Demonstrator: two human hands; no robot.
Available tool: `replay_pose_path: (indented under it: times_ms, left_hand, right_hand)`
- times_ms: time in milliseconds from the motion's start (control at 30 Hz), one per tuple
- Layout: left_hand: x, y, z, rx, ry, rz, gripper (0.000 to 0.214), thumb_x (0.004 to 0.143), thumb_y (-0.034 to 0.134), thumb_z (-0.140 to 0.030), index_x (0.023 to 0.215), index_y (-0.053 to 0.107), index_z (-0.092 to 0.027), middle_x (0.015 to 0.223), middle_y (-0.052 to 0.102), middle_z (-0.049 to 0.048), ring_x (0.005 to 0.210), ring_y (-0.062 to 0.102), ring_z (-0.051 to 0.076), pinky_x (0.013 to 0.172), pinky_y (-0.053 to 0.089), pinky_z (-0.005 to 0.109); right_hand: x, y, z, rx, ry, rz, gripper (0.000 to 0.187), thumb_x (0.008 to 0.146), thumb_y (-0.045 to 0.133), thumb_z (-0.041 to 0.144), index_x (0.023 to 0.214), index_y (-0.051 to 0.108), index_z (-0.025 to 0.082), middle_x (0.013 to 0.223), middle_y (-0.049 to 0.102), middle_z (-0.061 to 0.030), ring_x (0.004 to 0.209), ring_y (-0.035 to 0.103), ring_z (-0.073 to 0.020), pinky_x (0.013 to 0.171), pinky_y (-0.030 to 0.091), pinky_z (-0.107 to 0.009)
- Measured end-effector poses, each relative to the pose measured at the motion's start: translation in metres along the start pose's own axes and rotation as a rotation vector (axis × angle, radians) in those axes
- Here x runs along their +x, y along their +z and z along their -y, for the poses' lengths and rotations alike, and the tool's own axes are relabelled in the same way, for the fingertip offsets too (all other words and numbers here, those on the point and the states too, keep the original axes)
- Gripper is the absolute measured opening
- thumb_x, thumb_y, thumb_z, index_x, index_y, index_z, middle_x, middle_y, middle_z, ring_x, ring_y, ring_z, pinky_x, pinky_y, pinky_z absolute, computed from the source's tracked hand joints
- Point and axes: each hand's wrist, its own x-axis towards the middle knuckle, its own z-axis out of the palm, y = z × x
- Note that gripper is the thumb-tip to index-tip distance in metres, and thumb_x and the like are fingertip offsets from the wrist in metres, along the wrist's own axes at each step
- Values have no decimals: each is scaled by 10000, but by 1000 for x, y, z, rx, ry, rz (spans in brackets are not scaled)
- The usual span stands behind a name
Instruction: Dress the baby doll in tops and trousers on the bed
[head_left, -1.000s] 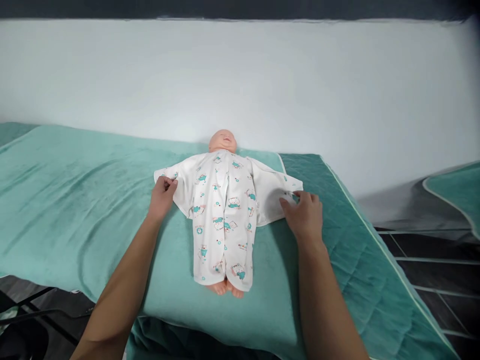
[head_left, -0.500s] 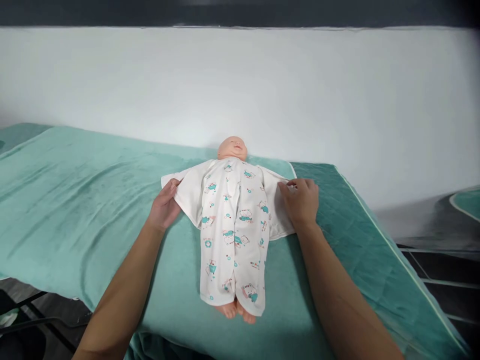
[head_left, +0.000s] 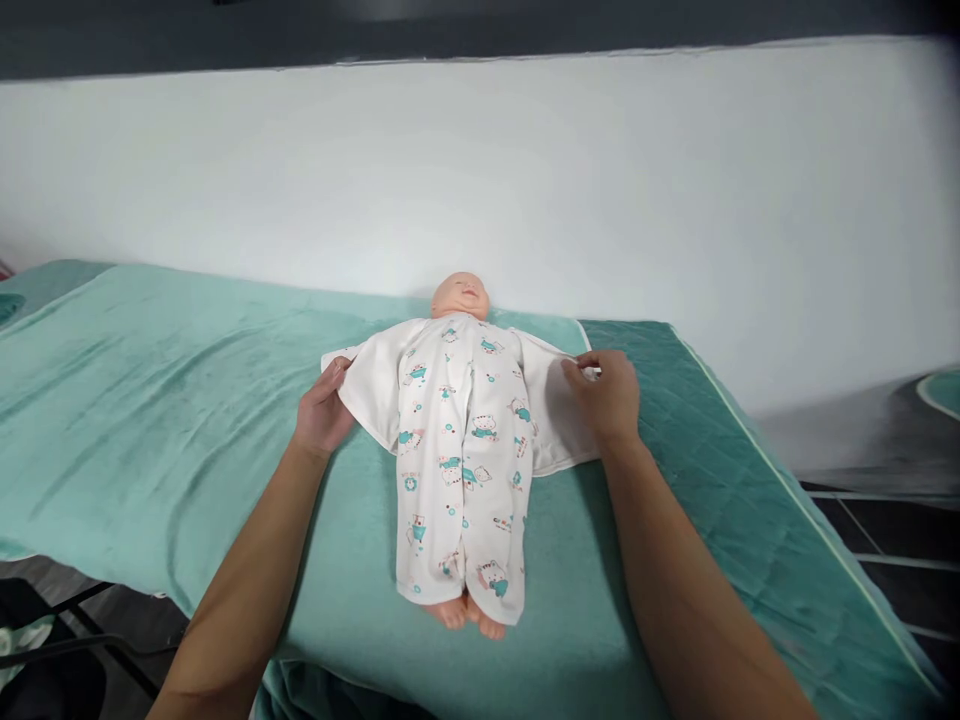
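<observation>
A baby doll (head_left: 460, 296) lies on its back, its head toward the wall and its feet toward me. Over its body lies a white baby gown (head_left: 461, 470) printed with teal cartoon animals, and the toes stick out below the hem. The wide plain sleeves are spread to both sides. My left hand (head_left: 324, 408) is closed on the edge of the left-side sleeve. At the other side my right hand (head_left: 606, 398) pinches the upper edge of the right-side sleeve between thumb and fingers. The doll's arms are hidden under the cloth.
A light green blanket (head_left: 187, 420) covers the bed, with a darker quilted cover (head_left: 720, 500) at the right. Behind stands a white wall (head_left: 525, 170). Dark floor tiles (head_left: 900, 530) show at the right, and a black metal frame (head_left: 90, 620) at the lower left.
The view has tilted slightly. My right hand has shifted a little outward, with the right-side sleeve drawn a bit wider. My left hand keeps its hold on the other sleeve.
</observation>
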Motion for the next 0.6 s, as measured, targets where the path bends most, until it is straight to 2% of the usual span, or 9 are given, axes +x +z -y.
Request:
replay_pose_path:
  times_ms: [100,167,267,367,433,533,600]
  left_hand:
    - [0,0,0,19,-1,-9,153,787,788,-258,838,659,-192,849,642,2,748,615,115,655,511,224]
    - [-1,0,0,42,-2,-16,153,801,778,-270,840,650,-195,856,652,5,753,622,126,657,499,241]
    - [-1,-1,0,48,-10,-18,149,805,770,-267,830,642,-195,839,652,6,743,618,135,652,474,255]
    - [-2,-2,0,40,-12,-20,132,795,765,-253,836,656,-192,840,653,10,732,606,133,644,458,256]
    - [-2,-3,1,43,-12,-25,117,795,757,-249,843,667,-193,831,649,11,720,597,133,636,453,257]
    - [-1,-4,1,56,-12,-31,107,806,746,-251,852,668,-195,829,648,11,717,598,135,640,456,259]
    - [-1,-4,0,69,-5,-31,115,813,747,-258,853,658,-195,834,649,11,725,606,136,654,465,259]
  right_hand:
    - [1,-2,-1,40,39,47,316,801,638,464,985,622,208,1004,646,-74,874,584,-222,851,477,-381]
    - [1,-3,-3,20,44,54,335,805,646,471,1013,638,209,1015,641,-77,875,581,-221,862,479,-387]
    - [1,-3,-6,-38,25,22,257,806,639,456,879,650,210,1006,636,-97,1003,566,-265,967,452,-436]
    - [2,-2,-6,-32,56,37,224,813,612,434,786,610,211,958,636,-92,984,572,-265,955,456,-434]
    - [2,-2,-4,15,75,50,228,807,616,428,867,625,209,957,650,-78,947,583,-249,907,468,-407]
    - [2,-3,-2,54,75,78,357,784,644,435,1059,646,208,998,668,-68,895,584,-226,831,467,-365]
    - [2,-5,-1,16,65,101,336,792,632,443,1030,664,208,981,668,-71,854,569,-218,795,448,-352]
